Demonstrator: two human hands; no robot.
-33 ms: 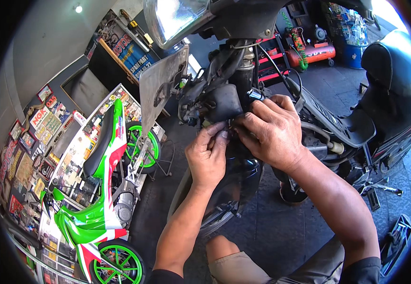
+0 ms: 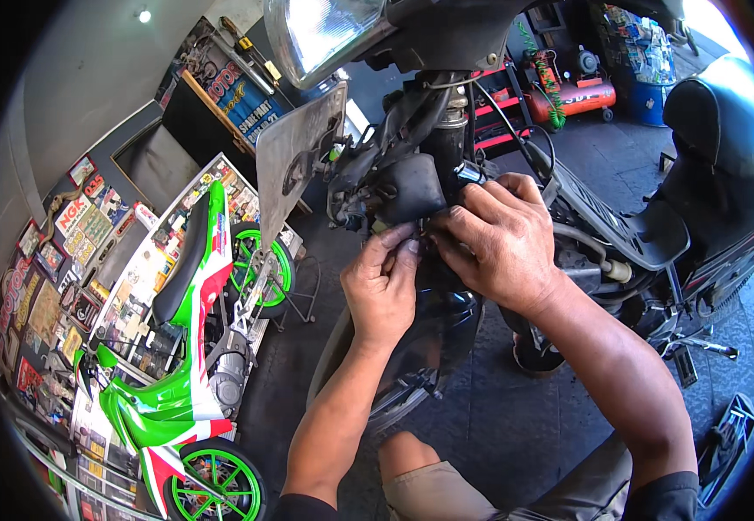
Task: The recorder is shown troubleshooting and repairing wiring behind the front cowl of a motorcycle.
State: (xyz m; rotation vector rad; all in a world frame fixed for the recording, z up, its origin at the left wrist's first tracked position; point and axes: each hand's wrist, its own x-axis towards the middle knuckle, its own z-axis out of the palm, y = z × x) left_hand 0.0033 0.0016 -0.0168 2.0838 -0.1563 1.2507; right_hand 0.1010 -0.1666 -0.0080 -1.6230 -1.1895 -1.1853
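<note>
My left hand (image 2: 381,282) has its thumb and fingers pinched together just below a black rounded housing (image 2: 407,187) on the front of a partly stripped motorcycle. Against it, nearly fingertip to fingertip, my right hand (image 2: 503,243) is also closed in a pinch. What lies between the fingertips is small, dark and mostly covered, so I cannot make it out. A shiny metal cylinder (image 2: 469,174) shows just above my right knuckles. Beneath both hands is the glossy black front fender (image 2: 438,334) over the front wheel.
The headlight (image 2: 329,35) hangs above, with a grey panel (image 2: 294,165) at its left. A green, white and red motorcycle (image 2: 195,347) stands on the left. A black seat (image 2: 724,130) is at right, and a red air compressor (image 2: 572,102) stands behind. A black pedal-like part (image 2: 729,443) lies on the floor.
</note>
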